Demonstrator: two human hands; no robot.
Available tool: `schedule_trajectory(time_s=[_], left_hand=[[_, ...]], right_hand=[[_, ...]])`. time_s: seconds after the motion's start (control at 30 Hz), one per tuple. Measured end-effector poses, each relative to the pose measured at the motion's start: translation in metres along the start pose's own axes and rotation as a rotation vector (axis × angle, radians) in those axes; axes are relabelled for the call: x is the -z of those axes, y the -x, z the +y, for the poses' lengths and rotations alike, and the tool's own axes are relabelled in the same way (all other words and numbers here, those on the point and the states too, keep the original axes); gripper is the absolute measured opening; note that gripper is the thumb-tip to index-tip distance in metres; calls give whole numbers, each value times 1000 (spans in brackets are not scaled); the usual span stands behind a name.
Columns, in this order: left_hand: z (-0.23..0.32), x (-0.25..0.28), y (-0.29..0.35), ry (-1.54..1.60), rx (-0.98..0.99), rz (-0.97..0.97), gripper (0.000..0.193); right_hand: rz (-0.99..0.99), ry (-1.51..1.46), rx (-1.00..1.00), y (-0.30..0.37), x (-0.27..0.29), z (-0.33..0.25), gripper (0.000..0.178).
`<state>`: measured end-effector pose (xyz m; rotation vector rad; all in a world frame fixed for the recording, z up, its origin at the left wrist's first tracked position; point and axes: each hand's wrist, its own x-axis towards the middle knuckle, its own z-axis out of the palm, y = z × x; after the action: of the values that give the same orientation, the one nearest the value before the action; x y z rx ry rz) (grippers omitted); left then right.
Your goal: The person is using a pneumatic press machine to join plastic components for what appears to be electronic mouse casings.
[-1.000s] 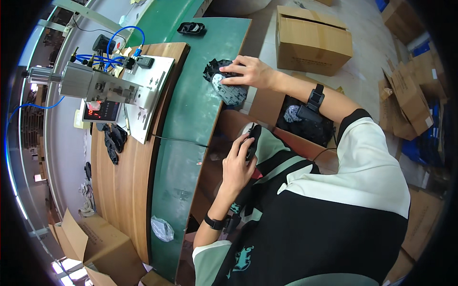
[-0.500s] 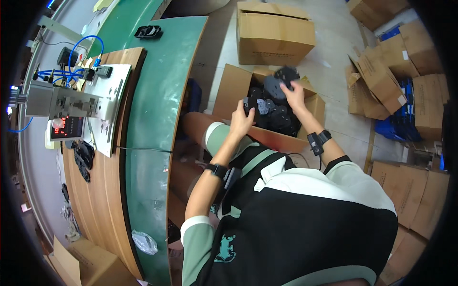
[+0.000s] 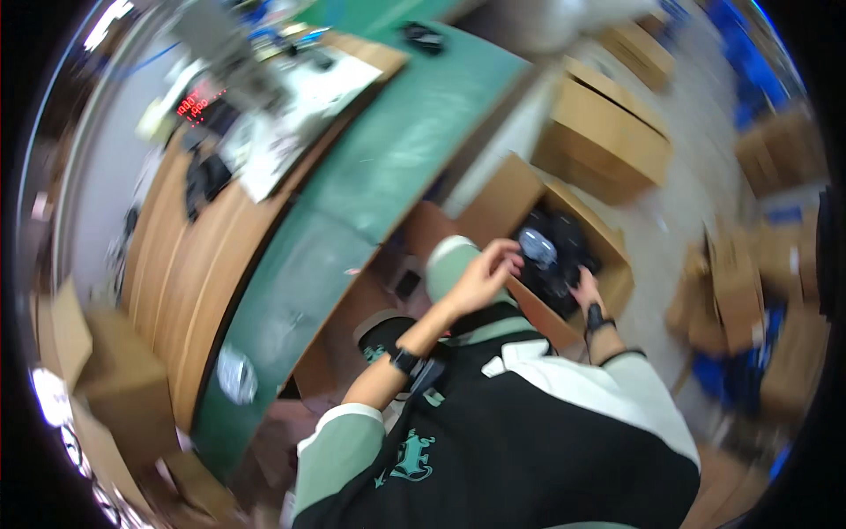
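An open cardboard box (image 3: 500, 201) stands on the floor in front of my knees, partly filled with dark moulded parts (image 3: 564, 238). Among them a shiny grey-white piece (image 3: 538, 249) catches the light. My left hand (image 3: 486, 275) hovers over the near left side of the box, its fingers loosely bent and apart, with nothing visible in them. Reaching inside at the right, my right hand (image 3: 584, 291) is down by the black parts. Blur and the parts hide whether its fingers grip one. Each wrist wears a black strapped device.
To my left runs a green-topped table (image 3: 308, 256) with a wooden board (image 3: 207, 256) and a machine (image 3: 233, 66) with a red display. A clear plastic bag (image 3: 236, 375) lies on the green top. A closed carton (image 3: 604, 132) stands beyond the open box; more cartons (image 3: 736, 282) are stacked at right.
The view has swung round and blurred. The dark parts that both hands held up are no longer raised. My right hand has lowered into the box, and my left hand has let go.
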<state>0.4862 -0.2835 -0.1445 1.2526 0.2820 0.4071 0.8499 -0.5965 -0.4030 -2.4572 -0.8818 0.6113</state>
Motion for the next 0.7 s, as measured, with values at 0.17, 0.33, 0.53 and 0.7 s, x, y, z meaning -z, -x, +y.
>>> schedule_trajectory(time_s=[0.17, 0.33, 0.53, 0.7], left_hand=[[109, 58, 155, -339, 69, 496, 30], [187, 105, 237, -918, -219, 914, 38], [229, 231, 242, -1393, -169, 1291, 54], [185, 290, 258, -1791, 230, 1255, 61]], right_hand=[[232, -877, -361, -20, -80, -238, 38], [75, -794, 442, 55, -12, -489, 29], [-193, -738, 1317, 117, 27, -683, 28], [-357, -590, 1719, 159, 35, -809, 28]])
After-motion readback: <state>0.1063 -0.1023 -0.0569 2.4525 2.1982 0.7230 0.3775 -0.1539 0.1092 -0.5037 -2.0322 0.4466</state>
